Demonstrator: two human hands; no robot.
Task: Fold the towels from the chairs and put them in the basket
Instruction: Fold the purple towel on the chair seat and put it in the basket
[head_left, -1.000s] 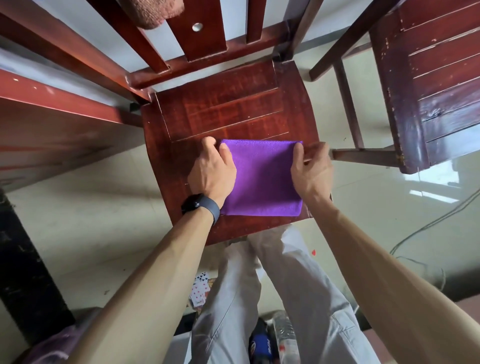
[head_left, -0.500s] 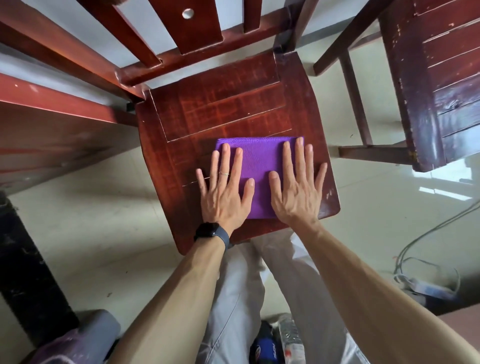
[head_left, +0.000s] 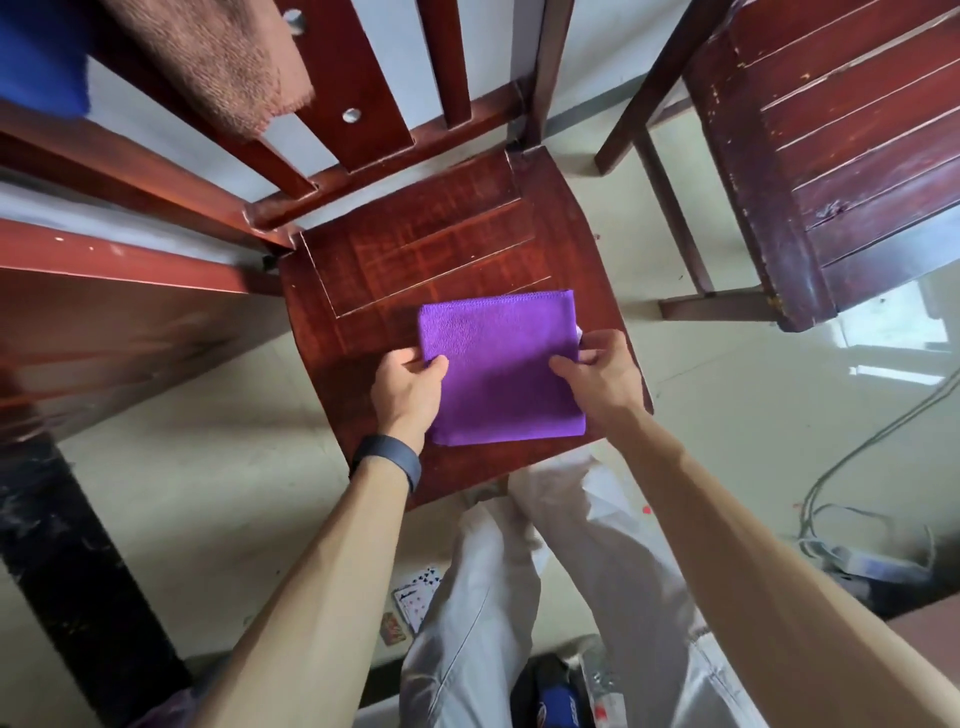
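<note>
Folded purple towel (head_left: 501, 369): flat on chair seat (head_left: 415, 249). Your left hand (head_left: 408, 387), right hand (head_left: 597, 376) each pinch side edge, thumb on top. Risk: layers slip open if you lift unevenly; basket unseen

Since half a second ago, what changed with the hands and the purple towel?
The left hand and right hand, then pressed flat on the folded purple cloth towel, moved outward and now pinch its left and right edges. The towel stayed folded on the red-brown wooden chair seat.

Red-brown wooden chair seat (head_left: 415, 249), folded purple towel (head_left: 498, 374) lying on it
</note>
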